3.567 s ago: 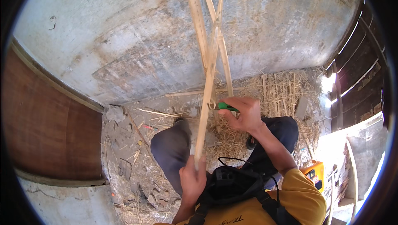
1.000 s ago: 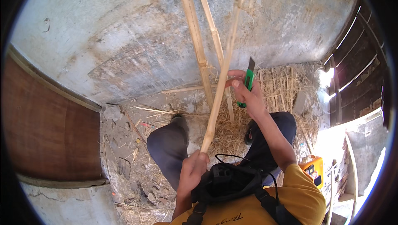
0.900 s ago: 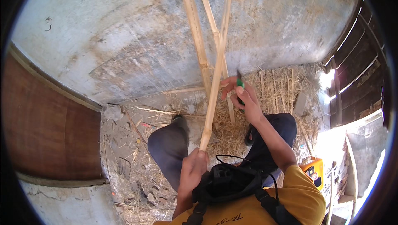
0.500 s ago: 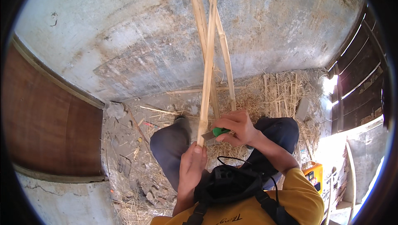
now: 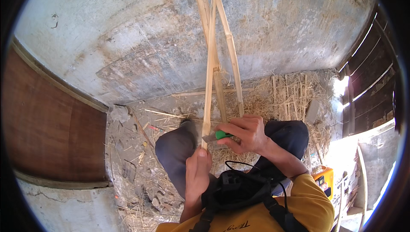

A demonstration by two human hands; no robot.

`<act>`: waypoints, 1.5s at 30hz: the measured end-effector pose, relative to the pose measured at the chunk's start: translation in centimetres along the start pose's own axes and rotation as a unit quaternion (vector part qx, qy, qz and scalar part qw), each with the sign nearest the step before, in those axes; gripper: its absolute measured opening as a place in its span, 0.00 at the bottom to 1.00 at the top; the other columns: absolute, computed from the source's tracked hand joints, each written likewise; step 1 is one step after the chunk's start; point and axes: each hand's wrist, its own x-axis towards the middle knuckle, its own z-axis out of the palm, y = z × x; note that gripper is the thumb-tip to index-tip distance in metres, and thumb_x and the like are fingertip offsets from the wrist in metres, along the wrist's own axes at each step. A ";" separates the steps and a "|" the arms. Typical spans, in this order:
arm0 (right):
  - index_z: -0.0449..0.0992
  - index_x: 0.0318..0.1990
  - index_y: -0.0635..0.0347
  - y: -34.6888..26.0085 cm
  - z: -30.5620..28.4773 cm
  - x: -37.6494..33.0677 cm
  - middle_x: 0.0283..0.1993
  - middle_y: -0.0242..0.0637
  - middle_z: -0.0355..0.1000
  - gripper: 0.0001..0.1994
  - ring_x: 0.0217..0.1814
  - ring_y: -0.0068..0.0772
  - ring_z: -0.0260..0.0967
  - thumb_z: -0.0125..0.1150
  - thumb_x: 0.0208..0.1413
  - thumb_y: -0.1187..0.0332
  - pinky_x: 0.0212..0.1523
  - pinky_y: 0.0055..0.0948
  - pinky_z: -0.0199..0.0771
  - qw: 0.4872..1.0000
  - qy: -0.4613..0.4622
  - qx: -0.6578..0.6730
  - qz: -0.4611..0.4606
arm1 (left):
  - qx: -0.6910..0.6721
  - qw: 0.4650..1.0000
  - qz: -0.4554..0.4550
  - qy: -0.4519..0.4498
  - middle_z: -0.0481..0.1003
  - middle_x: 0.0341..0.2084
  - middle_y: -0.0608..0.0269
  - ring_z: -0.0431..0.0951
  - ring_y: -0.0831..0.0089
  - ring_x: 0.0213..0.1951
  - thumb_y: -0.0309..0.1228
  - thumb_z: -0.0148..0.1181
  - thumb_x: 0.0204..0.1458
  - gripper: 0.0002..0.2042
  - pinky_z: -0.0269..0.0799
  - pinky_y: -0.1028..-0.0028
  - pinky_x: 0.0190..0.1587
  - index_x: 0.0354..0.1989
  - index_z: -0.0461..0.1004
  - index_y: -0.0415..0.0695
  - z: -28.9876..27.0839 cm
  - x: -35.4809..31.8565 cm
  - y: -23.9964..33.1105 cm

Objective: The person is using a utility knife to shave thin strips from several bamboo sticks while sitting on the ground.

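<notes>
A long pale bamboo strip (image 5: 209, 82) runs up and away from me, its near end gripped in my left hand (image 5: 197, 170). My right hand (image 5: 245, 133) is closed on a green-handled knife (image 5: 223, 134). The knife's short grey blade (image 5: 209, 138) lies against the strip's right edge, just beyond my left thumb. Behind the strip, a wider bamboo pole (image 5: 219, 91) and a thinner jointed bamboo piece (image 5: 232, 57) lean up against the wall. My right palm and part of the knife handle are hidden by the fingers.
Shavings and straw (image 5: 294, 95) cover the floor between and beyond my knees. A stained wall (image 5: 141, 39) stands ahead. At left is a brown wooden panel (image 5: 55, 121); at right, dark slats (image 5: 371, 69). A yellow-orange object (image 5: 324, 180) sits by my right elbow.
The strip's far end has swung slightly left. The knife has shifted a little left and up with my right hand, and its blade now overlaps the strip's edge.
</notes>
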 end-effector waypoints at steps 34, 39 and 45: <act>0.82 0.46 0.61 5.3 0.3 -0.9 0.28 0.37 0.76 0.15 0.23 0.35 0.72 0.67 0.67 0.57 0.26 0.33 0.69 0.972 0.097 0.110 0.184 | -0.171 0.981 -0.077 -0.046 0.51 0.16 0.77 0.47 0.85 0.16 0.52 0.44 0.75 0.24 0.44 0.79 0.18 0.29 0.60 0.48 -2.0 -1.1 -0.3; 0.83 0.45 0.56 2.7 0.3 -0.8 0.33 0.33 0.81 0.15 0.27 0.39 0.78 0.74 0.59 0.57 0.28 0.35 0.74 0.986 -0.027 0.156 0.047 | -0.181 0.978 -0.086 -0.052 0.52 0.16 0.76 0.47 0.85 0.16 0.52 0.45 0.75 0.24 0.44 0.79 0.18 0.29 0.61 0.48 -1.8 -0.7 -0.2; 0.82 0.42 0.52 1.3 0.6 -0.3 0.32 0.30 0.80 0.15 0.27 0.39 0.77 0.78 0.54 0.56 0.28 0.35 0.73 0.988 -0.053 0.142 0.003 | -0.142 0.987 -0.059 -0.041 0.56 0.20 0.78 0.53 0.87 0.21 0.44 0.47 0.76 0.18 0.48 0.79 0.23 0.34 0.66 0.44 -1.4 -0.7 -0.5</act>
